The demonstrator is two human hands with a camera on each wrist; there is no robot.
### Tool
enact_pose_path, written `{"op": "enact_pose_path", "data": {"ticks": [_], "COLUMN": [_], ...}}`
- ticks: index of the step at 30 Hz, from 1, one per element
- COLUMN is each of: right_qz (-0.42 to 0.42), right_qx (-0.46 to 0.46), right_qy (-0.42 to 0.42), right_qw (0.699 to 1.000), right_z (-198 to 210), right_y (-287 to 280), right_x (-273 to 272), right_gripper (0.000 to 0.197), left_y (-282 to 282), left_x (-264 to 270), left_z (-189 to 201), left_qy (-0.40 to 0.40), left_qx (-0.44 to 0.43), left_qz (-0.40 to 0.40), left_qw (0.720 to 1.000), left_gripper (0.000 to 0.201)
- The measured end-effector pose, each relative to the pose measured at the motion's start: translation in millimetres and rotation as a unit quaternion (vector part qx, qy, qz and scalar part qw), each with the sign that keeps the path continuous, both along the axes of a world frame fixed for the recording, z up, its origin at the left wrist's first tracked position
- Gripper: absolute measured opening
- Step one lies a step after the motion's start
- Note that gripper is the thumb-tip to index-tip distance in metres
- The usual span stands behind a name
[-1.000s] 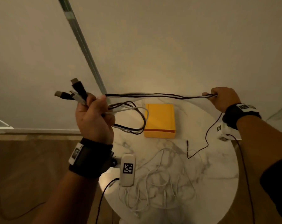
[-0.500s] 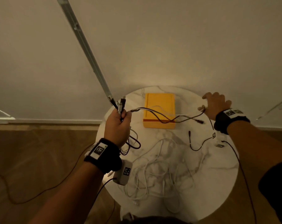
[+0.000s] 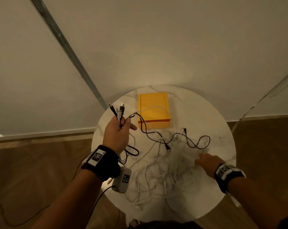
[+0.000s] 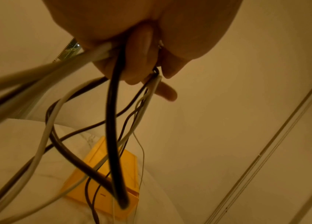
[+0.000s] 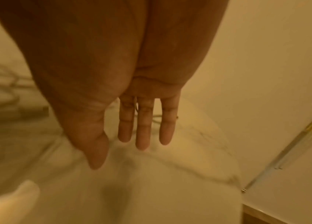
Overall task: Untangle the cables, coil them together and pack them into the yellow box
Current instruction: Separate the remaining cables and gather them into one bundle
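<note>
My left hand (image 3: 119,129) is raised over the table's left side and grips a bunch of black and white cables (image 3: 118,113), their plugs sticking up above the fist. In the left wrist view the cables (image 4: 113,121) hang from my left hand (image 4: 138,63) in loops toward the yellow box (image 4: 130,163). The closed yellow box (image 3: 154,111) lies at the far side of the table, with a white cable and a black cable (image 3: 156,134) draped across it. My right hand (image 3: 206,161) hovers with straight fingers (image 5: 144,125) over the tangle of white cables (image 3: 164,171), holding nothing.
The round marble table (image 3: 222,129) stands against a pale wall. A white tagged device (image 3: 123,180) hangs at the table's left edge below my left wrist, with a black lead trailing over the wooden floor (image 3: 32,171). A metal strip (image 3: 70,52) runs up the wall.
My right hand has let go of the cables and come back from the far right edge to the near white tangle. The released black cables now lie slack on the table.
</note>
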State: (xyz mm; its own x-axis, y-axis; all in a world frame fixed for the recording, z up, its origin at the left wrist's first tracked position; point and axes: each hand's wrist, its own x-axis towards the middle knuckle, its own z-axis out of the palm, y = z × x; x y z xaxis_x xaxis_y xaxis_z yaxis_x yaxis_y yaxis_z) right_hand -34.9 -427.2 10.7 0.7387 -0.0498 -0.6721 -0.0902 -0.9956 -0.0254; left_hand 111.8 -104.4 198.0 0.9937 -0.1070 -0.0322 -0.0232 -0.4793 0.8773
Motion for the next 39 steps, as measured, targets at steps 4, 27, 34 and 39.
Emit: {"op": "enact_pose_path", "data": {"ticks": [4, 27, 34, 39], "right_qz": [0.070, -0.095, 0.074, 0.168], "right_qx": [-0.033, 0.362, 0.275, 0.187], "right_qy": [-0.053, -0.474, -0.582, -0.623], "right_qw": [0.996, 0.797, 0.762, 0.740], "right_z": [-6.8, 353.3, 448.0, 437.6], "right_y": [3.7, -28.2, -11.8, 38.6], "right_x": [-19.9, 39.9, 33.7, 57.3], "right_gripper": [0.036, 0.011, 0.006, 0.019], "left_y": [3.4, 10.1, 0.2, -41.0], "left_x": [-2.4, 14.1, 0.9, -35.1], "left_z": [7.0, 100.1, 114.7, 138.5], "left_qy": [-0.010, -0.258, -0.262, -0.235], "left_qx": [0.027, -0.093, -0.079, -0.124], "left_qz": [-0.011, 0.018, -0.036, -0.200], "left_qw": [1.000, 0.962, 0.961, 0.943], "left_gripper": [0.032, 0.046, 0.049, 0.040]}}
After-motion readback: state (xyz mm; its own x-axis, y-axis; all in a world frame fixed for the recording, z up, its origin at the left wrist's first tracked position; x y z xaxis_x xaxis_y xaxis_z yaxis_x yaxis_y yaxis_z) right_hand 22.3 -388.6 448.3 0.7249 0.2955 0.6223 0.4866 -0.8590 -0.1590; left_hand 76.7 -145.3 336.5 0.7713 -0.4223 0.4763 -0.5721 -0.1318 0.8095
